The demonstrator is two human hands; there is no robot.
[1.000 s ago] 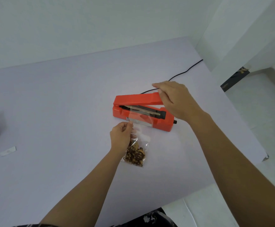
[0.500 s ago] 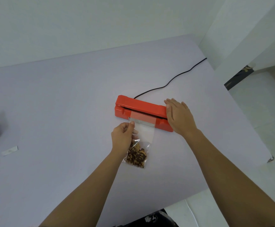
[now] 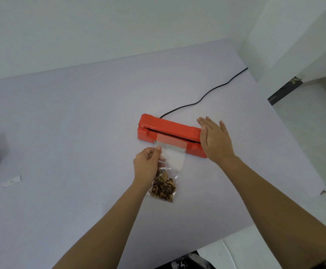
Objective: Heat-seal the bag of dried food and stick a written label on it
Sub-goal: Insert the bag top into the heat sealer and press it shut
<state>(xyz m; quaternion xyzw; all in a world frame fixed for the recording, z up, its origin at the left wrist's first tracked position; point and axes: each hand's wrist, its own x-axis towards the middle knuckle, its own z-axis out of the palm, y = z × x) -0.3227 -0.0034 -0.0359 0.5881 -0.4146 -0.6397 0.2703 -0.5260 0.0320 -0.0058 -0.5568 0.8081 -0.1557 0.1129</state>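
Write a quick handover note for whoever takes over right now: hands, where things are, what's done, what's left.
Left hand pinches the clear bag by its left edge. Right hand lies flat, fingers spread, on the right end of the red sealer.
The sealer arm is down with the bag's mouth under it; the dried food sits at the bag's near end.
Done: bag placed and clamped. Whether the seal has formed cannot be seen.
Left: lift arm, check seal, write and stick the label, perhaps the white strip far left.

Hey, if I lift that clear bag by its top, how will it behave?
The bag looks thin and floppy, so it would probably sag. The dried food sits low, likely making it bottom-heavy. Its glossy film may slip through the fingers.
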